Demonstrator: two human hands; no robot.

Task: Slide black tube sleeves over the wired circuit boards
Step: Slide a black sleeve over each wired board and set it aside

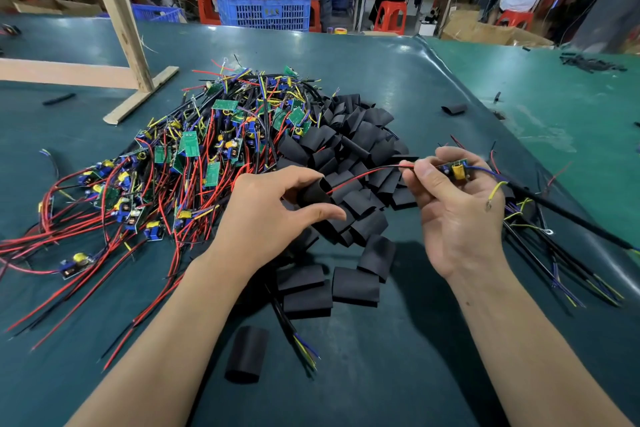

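Between heaped boards and sleeves, 2 hands: left gripping sleeve, right pinching wired board, perhaps wire-threaded.

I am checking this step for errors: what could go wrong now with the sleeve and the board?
The red and black wires only just enter the sleeve held by the left hand; they could slip out. The board in the right hand carries tall parts that may catch on the sleeve's mouth.
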